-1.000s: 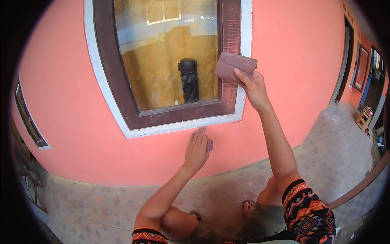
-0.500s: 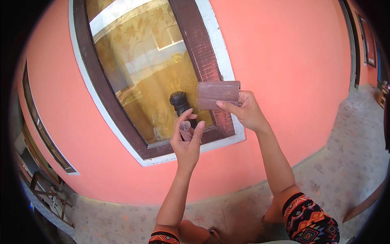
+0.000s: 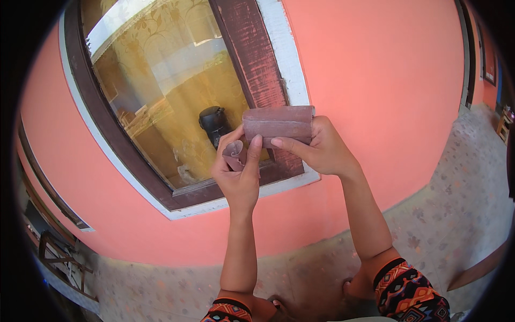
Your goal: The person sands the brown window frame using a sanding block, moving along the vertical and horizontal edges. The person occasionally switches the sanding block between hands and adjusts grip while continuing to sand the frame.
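Observation:
Between my thumb and fingers, my right hand (image 3: 327, 147) holds a larger piece of brown sandpaper (image 3: 279, 119), rolled over into a flattened tube. My left hand (image 3: 237, 177) has a smaller curled piece of sandpaper (image 3: 234, 155) tucked in its palm, one edge of it ragged. With its thumb and fingertips it also pinches the left end of the larger piece. Both hands are in front of the lower right corner of a dark brown window frame (image 3: 260, 67), whose right side is scuffed with pink showing through.
A white border (image 3: 289, 59) runs around the frame on the pink wall (image 3: 375, 80). Behind or reflected in the window glass (image 3: 161, 91) are a yellow patterned curtain and a black rounded shape (image 3: 213, 119). A patterned floor (image 3: 429, 220) lies below; a wooden rack (image 3: 64, 260) stands at lower left.
My left hand has come up to the larger sandpaper and now grips its left end. The larger piece has shifted slightly left and looks wider. The view has turned a little to the right.

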Motion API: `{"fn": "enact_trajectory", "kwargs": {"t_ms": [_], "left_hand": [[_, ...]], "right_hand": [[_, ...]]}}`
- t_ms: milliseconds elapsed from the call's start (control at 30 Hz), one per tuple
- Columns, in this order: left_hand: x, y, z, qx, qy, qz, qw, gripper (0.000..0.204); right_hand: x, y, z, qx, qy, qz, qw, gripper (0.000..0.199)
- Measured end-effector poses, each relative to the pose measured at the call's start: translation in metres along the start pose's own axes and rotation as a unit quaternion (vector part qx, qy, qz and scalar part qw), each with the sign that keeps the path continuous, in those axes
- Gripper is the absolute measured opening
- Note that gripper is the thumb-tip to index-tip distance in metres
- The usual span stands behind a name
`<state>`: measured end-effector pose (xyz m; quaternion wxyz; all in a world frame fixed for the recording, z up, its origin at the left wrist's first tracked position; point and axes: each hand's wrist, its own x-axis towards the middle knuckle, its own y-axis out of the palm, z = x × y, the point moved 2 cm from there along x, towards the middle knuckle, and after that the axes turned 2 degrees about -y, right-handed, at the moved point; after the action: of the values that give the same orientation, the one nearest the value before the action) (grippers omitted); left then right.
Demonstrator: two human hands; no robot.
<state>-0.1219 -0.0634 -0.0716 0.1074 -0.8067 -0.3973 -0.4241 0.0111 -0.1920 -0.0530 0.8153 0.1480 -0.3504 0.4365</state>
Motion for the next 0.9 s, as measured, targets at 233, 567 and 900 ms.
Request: {"fn": "enact_trajectory", "kwargs": {"t_ms": [233,567,900], "left_hand": [[-0.016,0.039,0.032,0.016,-0.05,0.001,0.999,0.043],[0.011,0.035,-0.016,0.033,0.009,0.175,0.984,0.032],[0.081,-0.007,-0.12,0.154,-0.282,0.243,0.915,0.027]], "right_hand": [[0.01,-0.017,-0.016,0.031,-0.169,-0.227,0.959,0.033],[0.019,-0.001,0.023,-0.105,-0.185,-0.24,0.947,0.049],[0.169,-0.059,0.179,-0.111,-0.145,-0.27,0.946,0.036]]}}
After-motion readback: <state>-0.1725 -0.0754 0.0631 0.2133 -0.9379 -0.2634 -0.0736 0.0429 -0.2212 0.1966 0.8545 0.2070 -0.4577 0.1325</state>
